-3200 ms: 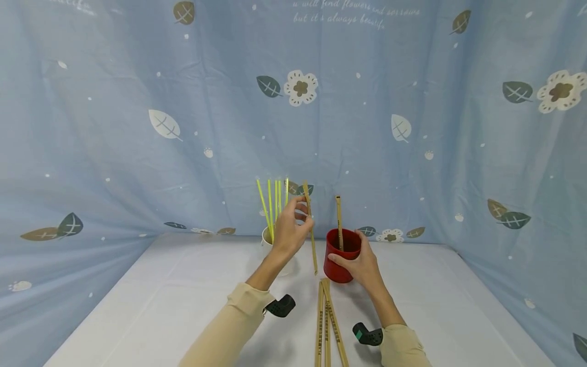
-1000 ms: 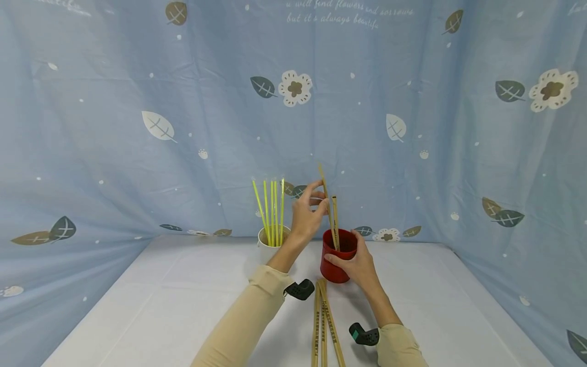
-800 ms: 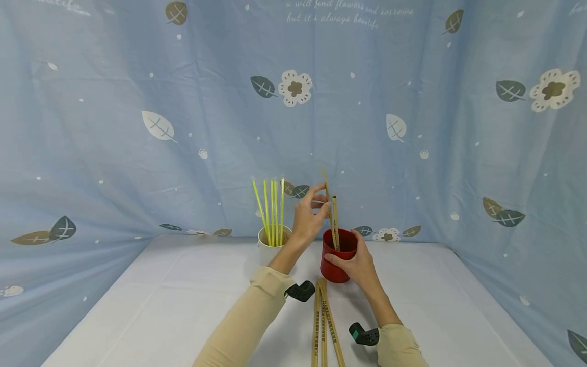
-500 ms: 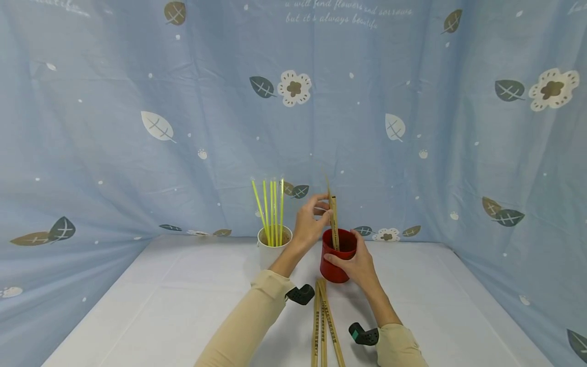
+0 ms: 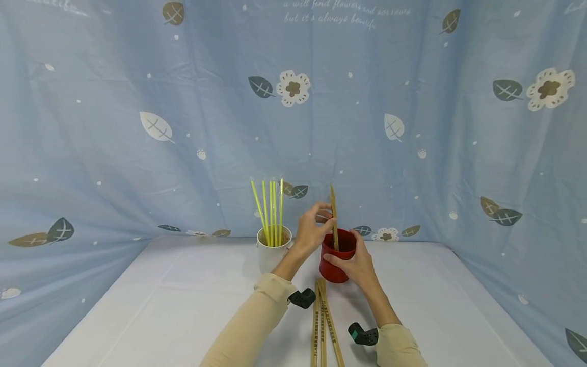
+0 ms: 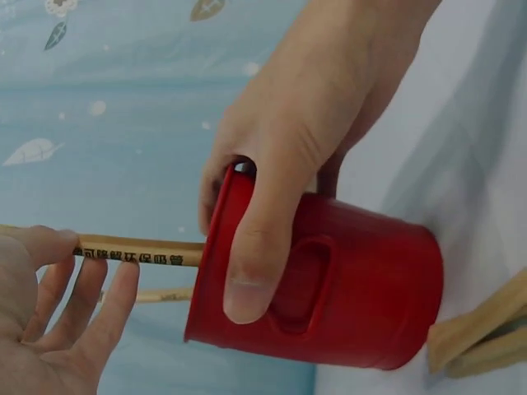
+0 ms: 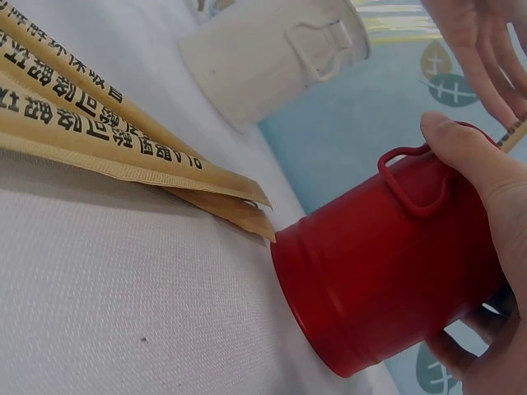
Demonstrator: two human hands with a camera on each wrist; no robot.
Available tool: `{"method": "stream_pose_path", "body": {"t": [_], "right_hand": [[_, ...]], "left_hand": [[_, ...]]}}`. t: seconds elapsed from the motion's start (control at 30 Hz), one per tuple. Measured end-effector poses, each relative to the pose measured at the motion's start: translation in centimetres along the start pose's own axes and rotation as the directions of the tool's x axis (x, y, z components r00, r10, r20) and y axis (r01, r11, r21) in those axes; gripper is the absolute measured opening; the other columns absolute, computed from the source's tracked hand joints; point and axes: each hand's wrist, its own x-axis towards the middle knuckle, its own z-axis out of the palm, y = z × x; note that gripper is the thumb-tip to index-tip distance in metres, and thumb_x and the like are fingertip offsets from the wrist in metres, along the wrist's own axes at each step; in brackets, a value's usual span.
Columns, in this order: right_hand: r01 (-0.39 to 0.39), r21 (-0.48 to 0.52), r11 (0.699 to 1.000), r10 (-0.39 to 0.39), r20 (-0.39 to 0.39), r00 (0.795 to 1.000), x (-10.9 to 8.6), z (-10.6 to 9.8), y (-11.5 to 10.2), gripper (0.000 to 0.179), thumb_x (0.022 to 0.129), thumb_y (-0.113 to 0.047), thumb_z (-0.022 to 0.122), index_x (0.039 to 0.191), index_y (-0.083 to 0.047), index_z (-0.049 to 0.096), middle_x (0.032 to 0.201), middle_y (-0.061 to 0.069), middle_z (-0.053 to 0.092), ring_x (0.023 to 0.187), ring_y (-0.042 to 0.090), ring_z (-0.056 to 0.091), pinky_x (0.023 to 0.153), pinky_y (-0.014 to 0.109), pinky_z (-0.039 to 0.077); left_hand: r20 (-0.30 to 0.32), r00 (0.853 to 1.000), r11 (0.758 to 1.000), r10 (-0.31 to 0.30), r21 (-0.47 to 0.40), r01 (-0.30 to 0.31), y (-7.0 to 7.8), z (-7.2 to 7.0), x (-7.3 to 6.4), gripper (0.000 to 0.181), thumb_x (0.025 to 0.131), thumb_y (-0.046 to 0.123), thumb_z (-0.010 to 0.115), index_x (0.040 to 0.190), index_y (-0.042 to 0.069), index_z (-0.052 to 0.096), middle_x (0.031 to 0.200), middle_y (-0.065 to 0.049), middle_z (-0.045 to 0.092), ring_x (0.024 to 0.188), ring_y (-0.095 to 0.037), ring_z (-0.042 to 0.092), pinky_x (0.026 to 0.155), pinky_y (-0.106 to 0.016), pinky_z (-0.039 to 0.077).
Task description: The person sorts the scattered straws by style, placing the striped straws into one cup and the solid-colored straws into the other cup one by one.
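Note:
My left hand point(image 5: 311, 230) pinches a paper-wrapped straw point(image 6: 136, 249) between thumb and fingertips. The straw's lower end is inside the red metal pail point(image 5: 331, 270), hidden by its wall. Another wrapped straw point(image 6: 169, 295) leans in the same pail, beside the held one. Around the pail's right side curls my right hand point(image 5: 359, 262), its thumb over the front near the rim and fingers behind. In the right wrist view the red pail point(image 7: 387, 263) stands on the white cloth, a small loop handle on its side.
Left of the red pail stands a white pail point(image 5: 270, 260) with several yellow-green straws point(image 5: 272, 214) upright in it. Several paper-wrapped straws point(image 5: 323, 321) lie on the white tablecloth point(image 5: 183, 306) in front of the red pail. A blue patterned curtain point(image 5: 220, 127) hangs behind.
My left hand has carried the wrapped straw right to the red pail and lowered it inside, next to the other straw. The right hand keeps its grip on the pail.

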Motion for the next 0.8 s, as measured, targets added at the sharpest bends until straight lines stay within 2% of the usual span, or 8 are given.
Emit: {"method": "stream_pose_path", "body": {"t": [0.5, 0.8], "right_hand": [[-0.001, 0.005, 1.000, 0.001, 0.006, 1.000, 0.0, 0.0, 0.2, 0.103, 0.077, -0.043, 0.083, 0.154, -0.012, 0.022, 0.144, 0.011, 0.047, 0.130, 0.031, 0.049, 0.099, 0.054, 0.050], [0.004, 0.010, 1.000, -0.004, 0.000, 1.000, 0.1, 0.0, 0.1, 0.102, 0.077, -0.043, 0.083, 0.153, -0.013, 0.022, 0.143, 0.011, 0.048, 0.129, 0.032, 0.050, 0.098, 0.054, 0.050]], "left_hand": [[0.022, 1.000, 1.000, -0.019, 0.008, 0.019, -1.6, 0.7, -0.4, 0.032, 0.092, 0.007, 0.067, 0.123, 0.005, 0.061, 0.101, -0.016, 0.065, 0.087, -0.026, 0.069, 0.063, -0.023, 0.058], [0.021, 1.000, 0.999, -0.021, 0.030, 0.021, -1.8, 1.0, -0.5, 0.032, 0.092, 0.007, 0.068, 0.123, 0.004, 0.061, 0.101, -0.017, 0.066, 0.087, -0.028, 0.069, 0.063, -0.023, 0.058]]}}
